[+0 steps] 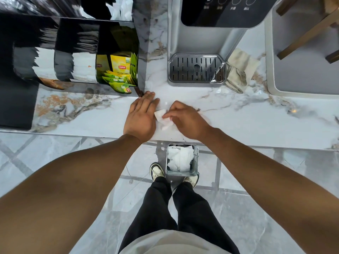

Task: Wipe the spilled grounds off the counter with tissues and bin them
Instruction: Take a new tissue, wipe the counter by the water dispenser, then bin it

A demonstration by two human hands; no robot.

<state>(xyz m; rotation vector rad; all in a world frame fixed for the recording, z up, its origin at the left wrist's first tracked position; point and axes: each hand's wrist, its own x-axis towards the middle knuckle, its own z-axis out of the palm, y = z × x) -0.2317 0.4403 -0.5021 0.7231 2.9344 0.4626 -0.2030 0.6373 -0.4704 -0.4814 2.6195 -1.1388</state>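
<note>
- My left hand [140, 117] lies flat on the marble bench [238, 114], palm down, fingers straight and together, holding nothing; the fingertips reach the front corner of the black organiser [77, 43].
- My right hand [185, 120] is beside it, fingers curled down onto a small white tissue [161, 116], pinching and pressing it against the bench top.
- The tissue sits between the two hands, close to the near edge of the bench; part of it is covered by my right fingers, and its left edge is just beside my left hand.
- A few dark specks [198, 110] show on the bench just right of my right hand; too small to say whether they are grounds.
- The bin [182, 160], a small square metal one, stands on the floor directly under the bench edge, below my right hand; crumpled white tissues [180, 158] lie inside it.
- My shoes [156, 171] flank the bin, the right one partly hidden behind it.
- The organiser holds yellow and green tea sachets [121, 70] in its right compartment, pale packets in the others.
- A grey dispenser [205, 43] stands behind my hands, with a slotted drip tray [197, 69] at its base.
- A crumpled beige cloth [240, 70] lies just right of the tray.
</note>
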